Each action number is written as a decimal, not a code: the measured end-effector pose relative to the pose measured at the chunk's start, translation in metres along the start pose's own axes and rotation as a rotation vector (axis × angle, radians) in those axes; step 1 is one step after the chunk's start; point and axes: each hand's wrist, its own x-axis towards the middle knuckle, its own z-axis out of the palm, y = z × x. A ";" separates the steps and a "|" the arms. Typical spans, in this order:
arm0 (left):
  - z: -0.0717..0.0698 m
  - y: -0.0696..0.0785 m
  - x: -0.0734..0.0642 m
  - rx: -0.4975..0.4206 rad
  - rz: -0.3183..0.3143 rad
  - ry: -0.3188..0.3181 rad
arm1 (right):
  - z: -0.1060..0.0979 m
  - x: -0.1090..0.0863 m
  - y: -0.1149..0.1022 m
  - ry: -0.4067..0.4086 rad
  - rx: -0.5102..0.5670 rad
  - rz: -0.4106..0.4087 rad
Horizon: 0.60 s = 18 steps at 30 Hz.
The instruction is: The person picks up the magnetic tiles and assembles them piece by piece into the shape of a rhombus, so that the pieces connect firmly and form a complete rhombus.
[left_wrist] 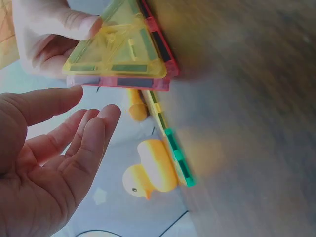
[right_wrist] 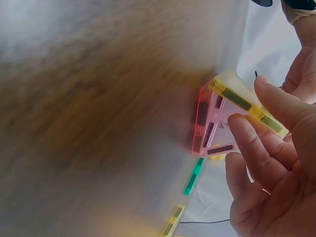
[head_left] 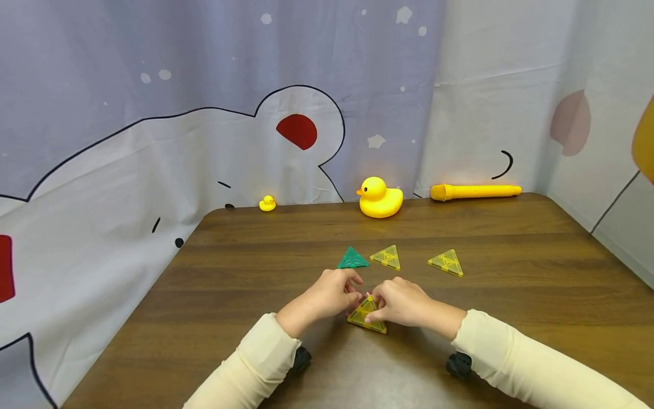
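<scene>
Fingers of the right hand point(head_left: 406, 302) pinch a yellow triangle point(head_left: 363, 316), apex point(head_left: 370, 299) pointing forward; the left hand's point(head_left: 329, 292) fingers stand apart.

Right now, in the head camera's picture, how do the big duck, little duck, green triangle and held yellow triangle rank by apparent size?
1. Big duck
2. Held yellow triangle, partly covered; nearness to the camera may enlarge it
3. Green triangle
4. Little duck

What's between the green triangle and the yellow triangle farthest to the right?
Another yellow triangle tile lies between the green triangle tile and the rightmost yellow triangle tile; the head view shows it.
</scene>
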 end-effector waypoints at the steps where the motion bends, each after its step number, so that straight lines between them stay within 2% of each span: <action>1: -0.001 0.001 0.000 0.000 0.005 0.002 | 0.000 -0.001 0.001 -0.004 0.001 0.000; 5: -0.003 0.006 -0.001 0.006 0.017 0.022 | -0.003 -0.005 0.004 -0.022 0.017 0.000; 11: 0.002 0.013 0.002 -0.027 -0.002 -0.008 | -0.005 -0.009 0.008 -0.014 0.030 -0.003; 18: 0.009 0.017 0.005 0.045 0.024 0.006 | -0.008 -0.011 0.010 -0.009 0.055 -0.004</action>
